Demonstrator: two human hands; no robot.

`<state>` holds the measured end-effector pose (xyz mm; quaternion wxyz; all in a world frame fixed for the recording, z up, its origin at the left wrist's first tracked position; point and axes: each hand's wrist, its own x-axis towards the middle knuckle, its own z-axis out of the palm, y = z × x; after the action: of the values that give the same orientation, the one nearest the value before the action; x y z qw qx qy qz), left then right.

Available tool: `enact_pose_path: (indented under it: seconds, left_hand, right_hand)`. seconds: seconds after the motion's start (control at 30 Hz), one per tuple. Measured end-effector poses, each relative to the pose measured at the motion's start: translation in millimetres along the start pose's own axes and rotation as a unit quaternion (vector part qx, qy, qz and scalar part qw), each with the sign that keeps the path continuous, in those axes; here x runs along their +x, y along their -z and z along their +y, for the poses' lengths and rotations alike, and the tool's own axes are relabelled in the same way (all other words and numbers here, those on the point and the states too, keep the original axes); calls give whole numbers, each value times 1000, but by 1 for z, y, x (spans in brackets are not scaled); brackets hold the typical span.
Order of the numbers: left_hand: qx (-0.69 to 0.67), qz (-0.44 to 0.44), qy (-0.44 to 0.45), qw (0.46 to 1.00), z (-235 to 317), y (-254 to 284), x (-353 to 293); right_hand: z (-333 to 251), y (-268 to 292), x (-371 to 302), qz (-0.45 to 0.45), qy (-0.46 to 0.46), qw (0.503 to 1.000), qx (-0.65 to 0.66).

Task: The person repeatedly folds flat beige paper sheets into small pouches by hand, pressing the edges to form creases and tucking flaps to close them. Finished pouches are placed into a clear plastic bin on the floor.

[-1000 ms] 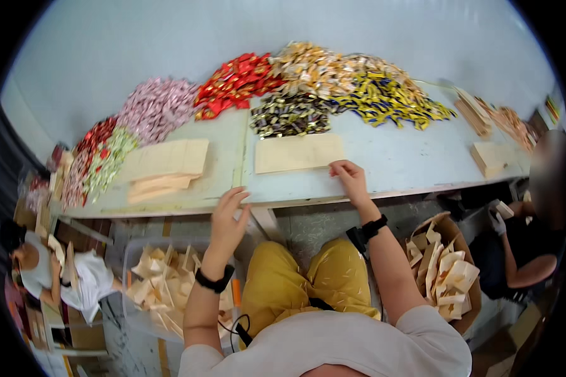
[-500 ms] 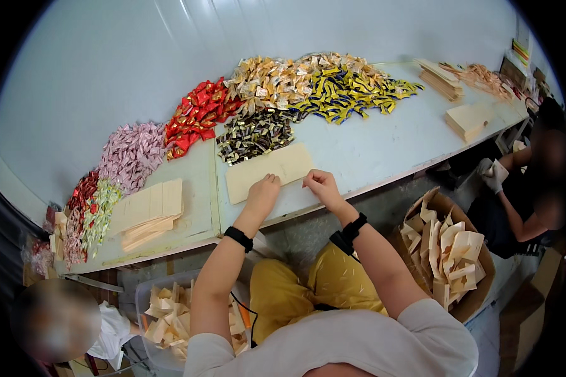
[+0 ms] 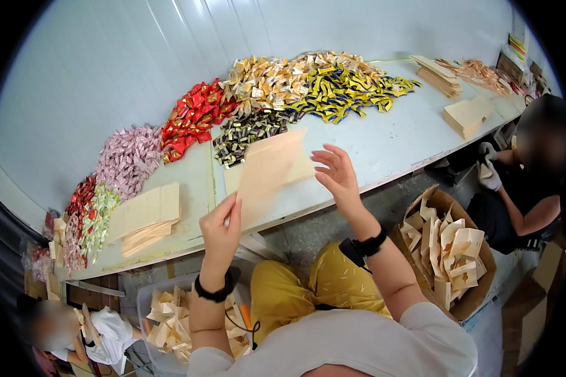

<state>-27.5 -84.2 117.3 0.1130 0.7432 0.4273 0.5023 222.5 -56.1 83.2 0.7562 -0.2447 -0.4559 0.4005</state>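
Observation:
My left hand (image 3: 221,227) pinches the lower corner of a flat cream paper bag (image 3: 267,166), slightly blurred and raised above the table. To its right, my right hand (image 3: 338,177) is open with fingers apart, holding nothing. Partly hidden behind the raised bag, more flat cream paper (image 3: 302,165) lies on the table. Just beyond sits a pile of dark, gold-marked wrapped candies (image 3: 242,135).
Red (image 3: 195,116), pink (image 3: 126,157) and yellow-blue (image 3: 349,94) candy piles line the table (image 3: 383,141). A paper stack (image 3: 148,210) lies left. A carton (image 3: 484,283) and a plastic bin (image 3: 146,295) hold cream bags. Co-workers sit right (image 3: 516,201) and lower left (image 3: 110,333).
My left hand has lifted a paper bag off the table and come nearer to me. My right hand has opened and moved slightly up and right.

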Motion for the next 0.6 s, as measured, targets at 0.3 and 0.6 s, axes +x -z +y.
enact_pose_path:
  seconds: [0.3,0.6]
  left_hand:
    - [-391,-126,242,879,25,-17,-50]
    - [-337,-148,229,901,19,-39,-48]
  right_hand:
    - [-52,4,-24,-239,-169,947,-132]
    - [-43,20,-53,-233,-220,934,-159]
